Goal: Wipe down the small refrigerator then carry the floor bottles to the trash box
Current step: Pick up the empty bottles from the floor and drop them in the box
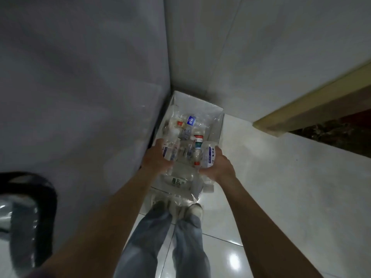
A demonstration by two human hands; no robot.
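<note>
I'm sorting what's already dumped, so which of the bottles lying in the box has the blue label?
The bottle near the far end of the trash box, above the red caps. Its bright blue label sets it apart; the others nearby show white or green ones.
</note>
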